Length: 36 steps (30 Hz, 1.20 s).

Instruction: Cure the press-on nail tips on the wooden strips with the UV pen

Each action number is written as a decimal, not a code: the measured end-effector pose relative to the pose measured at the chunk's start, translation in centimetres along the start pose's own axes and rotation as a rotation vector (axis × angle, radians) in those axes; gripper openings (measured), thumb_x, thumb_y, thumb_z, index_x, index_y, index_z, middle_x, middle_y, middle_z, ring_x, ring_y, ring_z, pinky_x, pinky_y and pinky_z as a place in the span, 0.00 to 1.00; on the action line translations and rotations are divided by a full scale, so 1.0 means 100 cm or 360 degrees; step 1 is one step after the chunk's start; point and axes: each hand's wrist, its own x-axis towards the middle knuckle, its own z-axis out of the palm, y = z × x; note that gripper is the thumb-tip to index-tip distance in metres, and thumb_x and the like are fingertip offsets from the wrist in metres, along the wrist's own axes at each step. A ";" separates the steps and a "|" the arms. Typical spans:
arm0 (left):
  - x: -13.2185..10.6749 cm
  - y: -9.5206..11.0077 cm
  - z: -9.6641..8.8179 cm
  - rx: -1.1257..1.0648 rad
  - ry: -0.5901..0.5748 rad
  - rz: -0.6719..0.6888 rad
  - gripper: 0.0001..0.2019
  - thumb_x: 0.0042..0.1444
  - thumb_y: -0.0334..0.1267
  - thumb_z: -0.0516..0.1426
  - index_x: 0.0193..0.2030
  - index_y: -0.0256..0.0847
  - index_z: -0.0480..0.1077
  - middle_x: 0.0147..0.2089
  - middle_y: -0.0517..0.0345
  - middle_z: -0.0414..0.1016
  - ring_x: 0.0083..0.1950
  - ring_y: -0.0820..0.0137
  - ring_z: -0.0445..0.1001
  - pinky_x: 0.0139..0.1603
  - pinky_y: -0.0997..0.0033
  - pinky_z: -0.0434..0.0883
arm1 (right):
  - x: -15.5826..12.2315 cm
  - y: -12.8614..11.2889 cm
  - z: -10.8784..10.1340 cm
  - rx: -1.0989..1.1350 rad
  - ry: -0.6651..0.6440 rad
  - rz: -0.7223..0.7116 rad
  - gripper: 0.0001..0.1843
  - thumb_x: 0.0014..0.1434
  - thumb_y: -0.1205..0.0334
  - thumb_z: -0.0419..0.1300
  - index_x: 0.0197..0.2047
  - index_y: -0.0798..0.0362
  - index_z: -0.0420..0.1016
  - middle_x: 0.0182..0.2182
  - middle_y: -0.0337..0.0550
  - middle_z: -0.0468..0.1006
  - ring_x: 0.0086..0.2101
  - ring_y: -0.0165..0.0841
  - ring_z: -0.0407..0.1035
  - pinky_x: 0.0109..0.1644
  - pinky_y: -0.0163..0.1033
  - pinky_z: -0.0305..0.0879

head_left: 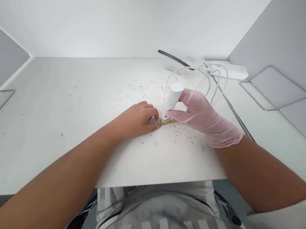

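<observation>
My left hand (140, 119) is bare. Its thumb and fingers pinch the left end of a narrow tan strip (172, 121) with small shiny round pieces on it. The strip lies on the white table. My right hand (198, 113), in a thin pink glove, grips a white corded hand-held device (172, 96). The device's flat oval end points up, and its lower end is right over the strip; I cannot tell whether they touch. My gloved hand covers the strip's right end.
Small dark and shiny specks are scattered over the table (67, 157) around both hands. Behind the right hand, a white cable (210, 81) loops near a white power strip (228, 70). A dark curved stick (175, 59) lies by clear plastic. Wire frames (275, 86) flank both sides.
</observation>
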 end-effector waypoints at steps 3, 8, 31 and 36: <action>0.000 0.000 0.000 0.0000 0.0001 0.0000 0.09 0.60 0.43 0.55 0.40 0.42 0.73 0.38 0.54 0.74 0.45 0.62 0.67 0.44 0.62 0.64 | 0.001 0.000 0.000 -0.0027 0.0000 -0.0002 0.05 0.53 0.63 0.64 0.34 0.50 0.72 0.32 0.35 0.75 0.30 0.29 0.68 0.34 0.38 0.64; 0.001 0.000 0.000 -0.0004 0.0010 0.0004 0.08 0.59 0.42 0.55 0.39 0.42 0.73 0.36 0.55 0.73 0.44 0.62 0.66 0.42 0.63 0.63 | 0.001 -0.001 0.000 -0.0008 -0.0006 -0.0009 0.04 0.53 0.64 0.63 0.35 0.50 0.73 0.32 0.35 0.75 0.30 0.28 0.68 0.35 0.38 0.63; 0.003 0.000 0.004 -0.0022 0.0032 0.0031 0.08 0.59 0.42 0.56 0.39 0.42 0.73 0.37 0.55 0.73 0.44 0.63 0.66 0.42 0.64 0.63 | 0.002 0.001 0.001 -0.0017 -0.0003 -0.0066 0.05 0.53 0.64 0.63 0.36 0.51 0.74 0.32 0.37 0.76 0.32 0.30 0.69 0.36 0.38 0.66; 0.003 0.000 0.003 -0.0016 0.0030 0.0026 0.08 0.60 0.42 0.56 0.39 0.41 0.72 0.37 0.55 0.73 0.45 0.63 0.66 0.43 0.63 0.64 | 0.001 -0.002 0.000 -0.0029 -0.0024 -0.0030 0.04 0.54 0.64 0.63 0.34 0.51 0.72 0.33 0.37 0.76 0.32 0.30 0.70 0.36 0.39 0.66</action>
